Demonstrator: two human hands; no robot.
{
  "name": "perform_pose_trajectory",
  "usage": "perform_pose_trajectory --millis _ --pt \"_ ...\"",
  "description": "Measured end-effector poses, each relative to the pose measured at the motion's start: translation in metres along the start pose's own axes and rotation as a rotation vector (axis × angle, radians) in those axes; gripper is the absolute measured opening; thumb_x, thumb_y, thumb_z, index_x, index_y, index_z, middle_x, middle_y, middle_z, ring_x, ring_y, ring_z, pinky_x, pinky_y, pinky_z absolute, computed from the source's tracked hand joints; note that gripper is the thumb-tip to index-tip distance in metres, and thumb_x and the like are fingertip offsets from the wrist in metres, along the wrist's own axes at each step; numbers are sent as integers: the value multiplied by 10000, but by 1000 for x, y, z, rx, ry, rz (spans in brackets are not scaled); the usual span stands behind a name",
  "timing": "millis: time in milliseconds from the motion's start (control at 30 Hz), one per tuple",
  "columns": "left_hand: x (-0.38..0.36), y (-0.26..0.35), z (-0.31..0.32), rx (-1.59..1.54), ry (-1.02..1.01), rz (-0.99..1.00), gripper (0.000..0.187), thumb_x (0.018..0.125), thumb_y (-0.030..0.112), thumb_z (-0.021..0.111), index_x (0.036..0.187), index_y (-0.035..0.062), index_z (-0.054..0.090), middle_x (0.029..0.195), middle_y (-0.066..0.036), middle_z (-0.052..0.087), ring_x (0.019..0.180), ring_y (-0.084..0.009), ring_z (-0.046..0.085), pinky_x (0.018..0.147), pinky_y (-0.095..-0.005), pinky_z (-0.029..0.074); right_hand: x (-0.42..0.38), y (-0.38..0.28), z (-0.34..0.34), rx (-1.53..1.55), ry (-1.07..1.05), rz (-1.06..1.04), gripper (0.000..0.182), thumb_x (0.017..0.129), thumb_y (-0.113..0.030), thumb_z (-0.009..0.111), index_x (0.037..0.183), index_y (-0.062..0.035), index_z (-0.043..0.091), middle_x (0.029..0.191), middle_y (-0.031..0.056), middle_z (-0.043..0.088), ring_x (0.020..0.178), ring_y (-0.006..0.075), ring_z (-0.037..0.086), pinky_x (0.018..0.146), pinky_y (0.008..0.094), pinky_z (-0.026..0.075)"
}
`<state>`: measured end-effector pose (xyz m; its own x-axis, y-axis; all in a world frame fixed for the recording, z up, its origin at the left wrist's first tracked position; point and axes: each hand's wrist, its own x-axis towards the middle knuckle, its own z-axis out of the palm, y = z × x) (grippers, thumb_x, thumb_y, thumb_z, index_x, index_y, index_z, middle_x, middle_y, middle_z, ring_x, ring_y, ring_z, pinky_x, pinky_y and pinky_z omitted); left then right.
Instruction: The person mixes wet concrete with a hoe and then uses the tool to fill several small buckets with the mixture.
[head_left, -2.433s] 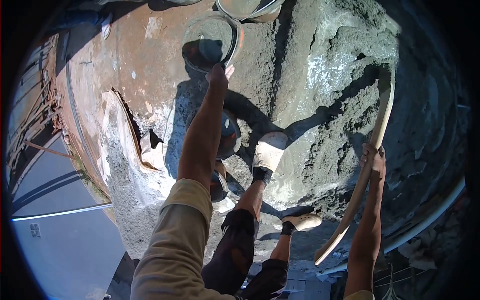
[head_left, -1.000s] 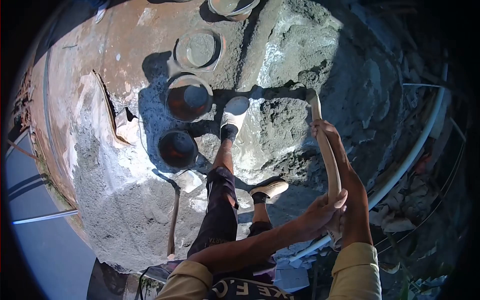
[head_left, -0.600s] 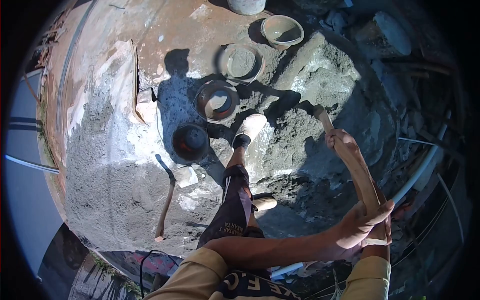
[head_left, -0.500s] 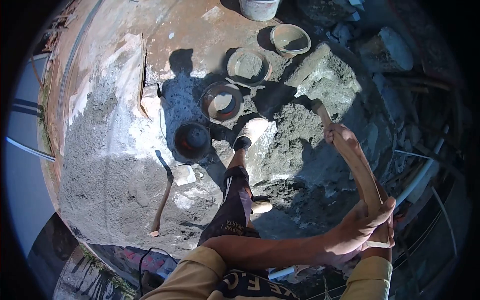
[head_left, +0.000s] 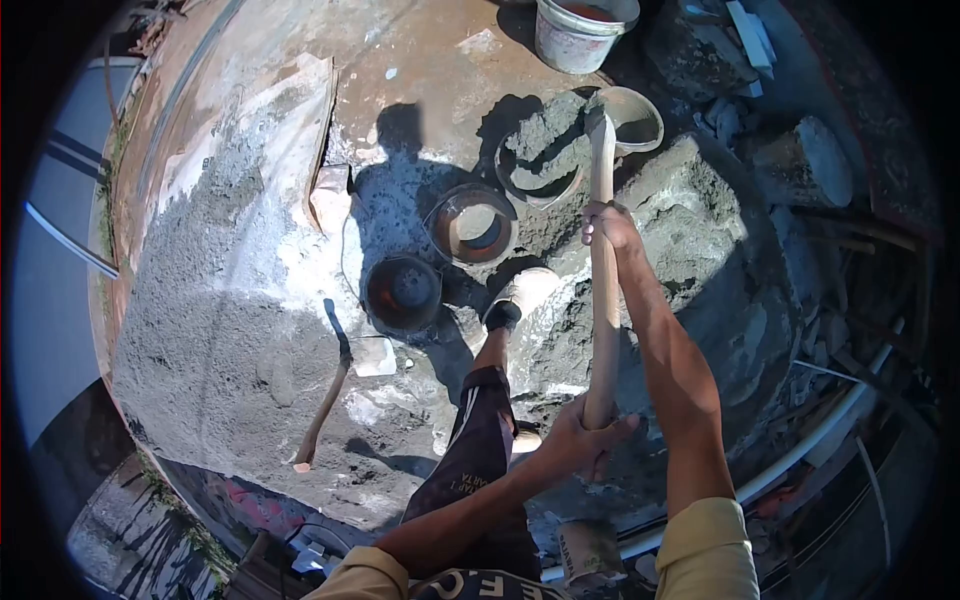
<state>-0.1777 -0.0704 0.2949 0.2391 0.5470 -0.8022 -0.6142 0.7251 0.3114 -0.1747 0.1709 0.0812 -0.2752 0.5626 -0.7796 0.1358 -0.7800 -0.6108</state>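
Note:
Both my hands are on the long wooden handle of a hoe (head_left: 604, 290). My right hand (head_left: 612, 226) wraps the upper part of the handle. Lower down, near its butt end, my left hand (head_left: 592, 440) closes round it with the thumb stuck out. The hoe's head is hidden behind a heap of wet grey mortar (head_left: 548, 140), which overlaps the mouth of a bucket (head_left: 540, 198). Just behind it stands a pale bucket (head_left: 645, 122). Nearer my feet are a bucket with grey contents (head_left: 470, 228) and a dark bucket (head_left: 402, 294).
A mound of wet mortar (head_left: 690, 185) lies to the right, and more mortar (head_left: 210, 370) spreads left. Another long-handled tool (head_left: 325, 410) lies on it. A white bucket (head_left: 575, 45) stands at the back. Rubble and a pale pipe (head_left: 800, 450) line the right side.
The hoe's head has come up from the mortar mound and moved left over the bucket with a heap of mortar. Both hands have swung left with the handle.

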Motion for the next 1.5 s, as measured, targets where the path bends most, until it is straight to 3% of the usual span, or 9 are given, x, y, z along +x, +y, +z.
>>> perform_pose_trajectory --millis 200,267,467,533,633,867,1200,1367,1500 --pt "110 -118 -60 481 574 -36 268 756 214 672 932 21 613 705 -143 646 645 -259 646 598 -371 506 67 149 -21 -132 -367 -646 144 791 -100 536 884 5 567 608 50 520 441 132 501 391 284 416" --pt "135 -171 -70 505 709 142 261 764 217 656 950 35 632 757 -169 660 713 -300 663 619 -377 510 45 164 -14 -200 85 -172 165 775 -103 566 910 -11 542 605 44 518 435 129 500 384 273 397" --pt "156 -229 -58 666 822 338 322 734 293 725 852 18 602 698 -186 623 643 -350 635 514 -406 493 14 148 -27 -205 36 -299 174 842 -69 541 1006 -58 482 637 38 545 465 131 520 389 263 428" --pt "159 -264 -34 973 1378 501 339 749 322 728 876 29 615 679 -165 623 627 -345 631 501 -395 490 -8 146 -45 -7 24 -357 138 860 -76 545 978 -24 496 696 52 564 502 137 534 410 260 443" --pt "94 -223 -27 723 621 472 372 807 373 672 934 32 596 714 -118 646 591 -311 626 513 -386 500 -48 127 -73 210 -94 -298 40 840 -43 580 850 -14 553 573 19 518 460 106 502 391 256 424" --pt "8 -249 11 803 264 280 383 809 406 661 900 40 598 695 -174 632 646 -356 639 553 -421 515 -177 76 -153 255 188 -406 151 865 -59 516 982 -29 427 684 78 486 447 151 482 367 296 420" --pt "149 -171 21 949 -177 253 297 777 246 656 884 -29 621 702 -219 633 654 -339 655 561 -387 510 -175 48 -273 246 752 -427 218 823 -32 602 979 -35 449 756 57 521 510 120 482 449 271 430" --pt "245 -139 30 1000 -182 58 330 735 264 666 928 -2 642 741 -215 649 717 -353 654 632 -414 511 -101 132 -312 494 805 -323 178 787 16 608 916 -29 494 632 47 497 459 137 473 410 295 406" --pt "186 -206 -35 1181 3 -30 304 735 250 627 900 -4 647 773 -226 650 750 -376 648 673 -421 511 -106 264 -259 551 731 14 84 748 -1 618 736 -16 536 568 56 495 413 177 478 396 315 401"
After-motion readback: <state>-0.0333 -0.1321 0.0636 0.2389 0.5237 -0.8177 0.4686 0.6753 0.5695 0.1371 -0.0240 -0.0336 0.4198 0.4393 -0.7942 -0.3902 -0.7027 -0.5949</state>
